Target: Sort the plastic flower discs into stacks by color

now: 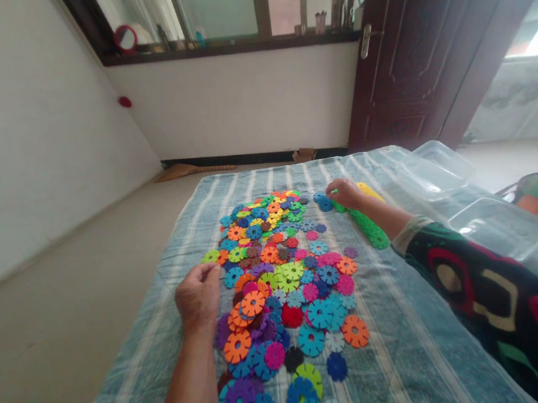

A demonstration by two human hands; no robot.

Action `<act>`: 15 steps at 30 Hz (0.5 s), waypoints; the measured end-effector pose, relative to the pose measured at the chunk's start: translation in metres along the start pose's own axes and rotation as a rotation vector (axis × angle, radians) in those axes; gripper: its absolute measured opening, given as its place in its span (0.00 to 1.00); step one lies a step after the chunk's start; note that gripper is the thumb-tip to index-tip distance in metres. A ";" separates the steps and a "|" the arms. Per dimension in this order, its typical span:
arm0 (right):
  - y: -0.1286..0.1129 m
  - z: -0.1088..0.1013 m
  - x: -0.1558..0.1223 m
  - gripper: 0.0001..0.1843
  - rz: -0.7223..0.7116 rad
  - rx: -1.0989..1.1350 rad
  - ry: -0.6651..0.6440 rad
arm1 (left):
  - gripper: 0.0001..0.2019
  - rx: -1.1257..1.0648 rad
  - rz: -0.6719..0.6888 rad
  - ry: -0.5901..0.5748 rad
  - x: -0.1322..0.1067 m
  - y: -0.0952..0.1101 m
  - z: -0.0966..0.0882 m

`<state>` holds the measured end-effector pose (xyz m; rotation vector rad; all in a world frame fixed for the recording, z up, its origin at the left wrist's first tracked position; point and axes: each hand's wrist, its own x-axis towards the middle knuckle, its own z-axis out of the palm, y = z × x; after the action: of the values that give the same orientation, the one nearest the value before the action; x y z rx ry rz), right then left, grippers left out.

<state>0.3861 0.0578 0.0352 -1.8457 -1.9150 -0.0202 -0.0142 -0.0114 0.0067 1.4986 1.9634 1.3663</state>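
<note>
Several colourful plastic snowflake discs (285, 280) lie spread over a blue striped cloth (411, 342). My left hand (198, 297) rests at the left side of the pile, fingers curled, its fingertips pinched at a green disc (210, 256). My right hand (346, 192) reaches to the far right of the pile, closed around the end of a row of green discs (368, 227) joined into a strip. A yellow strip (370, 191) lies just behind it, and blue discs (322, 201) sit beside its fingers.
Clear plastic tubs (445, 165) stand on the cloth's right side, with another tub (494, 221) nearer me. A dark wooden door (408, 52) is at the back right, a window sill (225, 46) with bottles behind. Bare floor (63, 313) runs along the left.
</note>
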 end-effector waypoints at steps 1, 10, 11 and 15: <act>-0.004 0.000 -0.003 0.07 -0.014 0.006 0.000 | 0.10 -0.002 0.000 -0.001 0.000 0.000 0.000; -0.075 0.024 -0.030 0.06 -0.393 0.039 -0.092 | 0.09 -0.023 -0.009 -0.009 0.001 0.000 0.001; -0.082 0.027 -0.031 0.06 -0.429 0.015 -0.102 | 0.09 -0.020 -0.010 -0.010 0.001 0.001 0.001; -0.101 0.034 -0.032 0.06 -0.451 -0.084 -0.143 | 0.10 -0.015 -0.005 -0.010 0.000 0.001 0.000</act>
<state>0.2791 0.0299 0.0256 -1.4597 -2.4281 -0.1199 -0.0135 -0.0112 0.0074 1.4897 1.9454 1.3652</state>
